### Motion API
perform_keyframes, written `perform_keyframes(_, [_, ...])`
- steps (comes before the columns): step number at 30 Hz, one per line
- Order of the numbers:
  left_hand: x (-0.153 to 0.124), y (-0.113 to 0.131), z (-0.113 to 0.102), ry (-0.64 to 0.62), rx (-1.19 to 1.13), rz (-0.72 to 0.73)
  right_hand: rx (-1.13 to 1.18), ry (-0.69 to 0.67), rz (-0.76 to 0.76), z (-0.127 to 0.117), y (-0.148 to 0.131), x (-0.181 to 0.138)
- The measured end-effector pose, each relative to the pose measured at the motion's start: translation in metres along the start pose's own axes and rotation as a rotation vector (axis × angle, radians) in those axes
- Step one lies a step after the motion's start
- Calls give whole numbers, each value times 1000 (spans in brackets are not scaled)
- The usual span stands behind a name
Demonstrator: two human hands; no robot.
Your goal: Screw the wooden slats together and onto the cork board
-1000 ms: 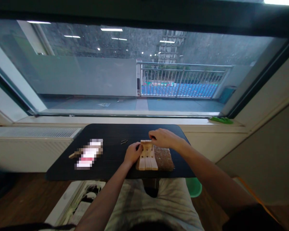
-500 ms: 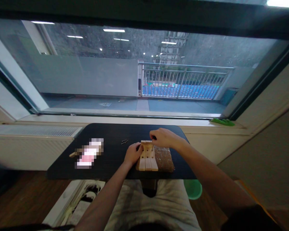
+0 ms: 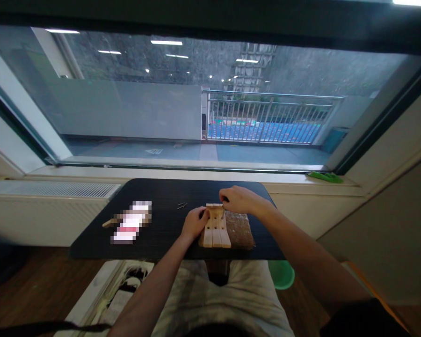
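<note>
**Position.** Three wooden strips [image 3: 215, 231] lie side by side, lengthwise from 12 to 6 o'clock, on a brown board [image 3: 240, 231]. The board sits on the black table [image 3: 161, 192], close to the table edge at 6 o'clock.

**Grip.**
- The left hand [image 3: 193, 223] holds the strips at their 10 o'clock corner. Its fingers are curled narrowly against the outer strip's side.
- The right hand [image 3: 239, 200] is at the 1 o'clock corner, with its fingertips drawn into a tight pinch at the far end of the strips. Whether a small part sits in that pinch cannot be told.

**Hazards (judgement).**
1. Both hands act on the far end only, so the 6 o'clock ends of the strips are unrestrained. Uneven side pressure may fan them apart or skew the set.
2. A downward or forward push may slide the board on the smooth table. The board's near edge is almost at the drop, so a slip toward 6 o'clock may tip the work into the lap.
3. The left fingertips lie close to the right-hand pinch. A slip there may strike them.
4. Two small nails [image 3: 181, 205] lie loose at 10 o'clock from the strips, near the left hand. A sweep of the wrist may scatter them.

A blurred packet [image 3: 129, 223] and a wooden stick [image 3: 107, 223] lie well apart at 9 o'clock and pose no interference.
</note>
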State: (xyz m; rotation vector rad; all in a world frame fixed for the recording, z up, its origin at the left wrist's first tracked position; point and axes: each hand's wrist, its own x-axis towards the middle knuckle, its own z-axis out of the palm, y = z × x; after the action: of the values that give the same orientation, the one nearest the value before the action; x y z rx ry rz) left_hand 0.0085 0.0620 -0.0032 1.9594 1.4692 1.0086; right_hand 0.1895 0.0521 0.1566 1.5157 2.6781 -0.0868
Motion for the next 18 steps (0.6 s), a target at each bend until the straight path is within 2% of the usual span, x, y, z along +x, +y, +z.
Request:
perform_keyframes(11, [1,-1,1,-8,-7,-1,14,-29,-38,-2,1,0])
perform_keyframes(18, [1,-1,2,-12,-3,21,0,0,-35,0,3,0])
